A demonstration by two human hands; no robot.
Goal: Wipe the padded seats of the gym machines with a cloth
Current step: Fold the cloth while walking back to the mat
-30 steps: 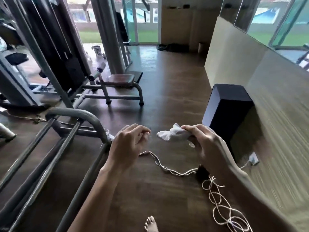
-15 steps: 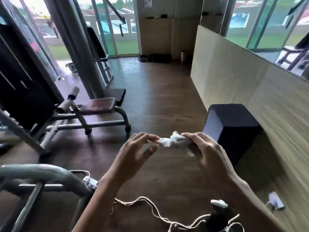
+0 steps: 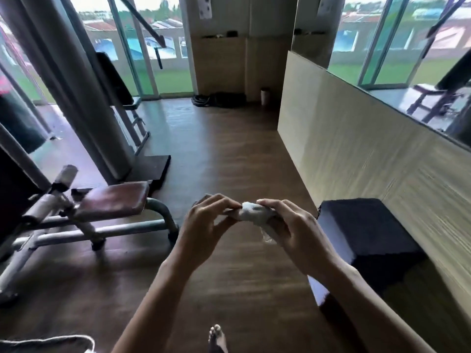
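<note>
The left fingers [image 3: 224,203] pinch one end of the white cloth [image 3: 251,212]. The right fingers [image 3: 276,204] curl over the other end and hold most of it in a bunch. So the left hand [image 3: 204,225] and the right hand [image 3: 295,225] both hold the cloth up in the air, over the wooden floor [image 3: 229,161].

I think the person is getting the cloth ready, maybe pulling it open or folding it. No seat is being wiped yet. The brown padded seat [image 3: 114,202] is off to the left, well apart from the hands. Next, the person needs to step over to it and press the cloth flat on the pad.

A black box [image 3: 367,235] sits by the wall [image 3: 356,154] on the right. Its top looks shut, so I cannot tell what is inside. A small pale bin [image 3: 265,96] stands far away; it is too small to see into.
</note>
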